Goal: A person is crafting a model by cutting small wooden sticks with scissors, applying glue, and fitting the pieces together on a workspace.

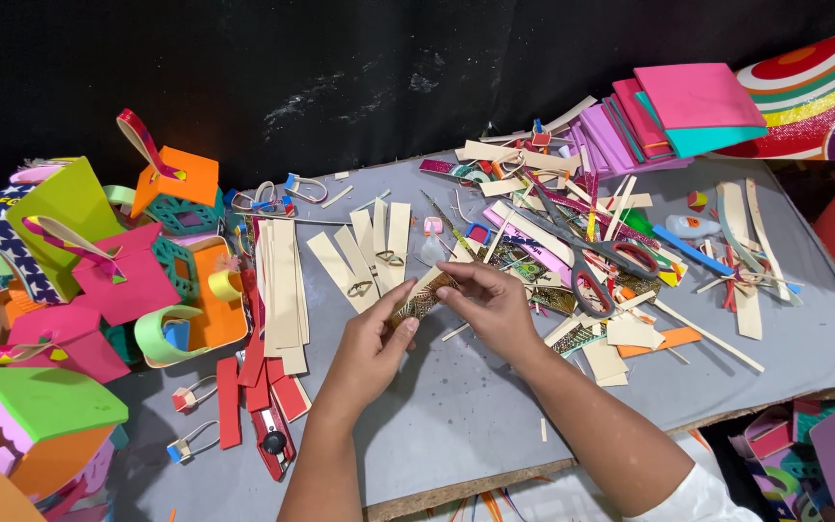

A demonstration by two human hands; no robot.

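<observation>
Grey work board (495, 406) cluttered; my left hand (371, 340) and right hand (488, 302) pinch a glittery strip (421, 298) left of the scissors (591, 259); I judge it could crease.

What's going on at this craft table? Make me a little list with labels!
Left hand: left hand pinches the near end of a glittery patterned strip
Right hand: right hand holds the strip's far end
Surface: grey table
Close by: cream paper strips, red-handled scissors, red box cutter
Left side: colourful little paper houses
Far side: stack of pink foam sheets
</observation>
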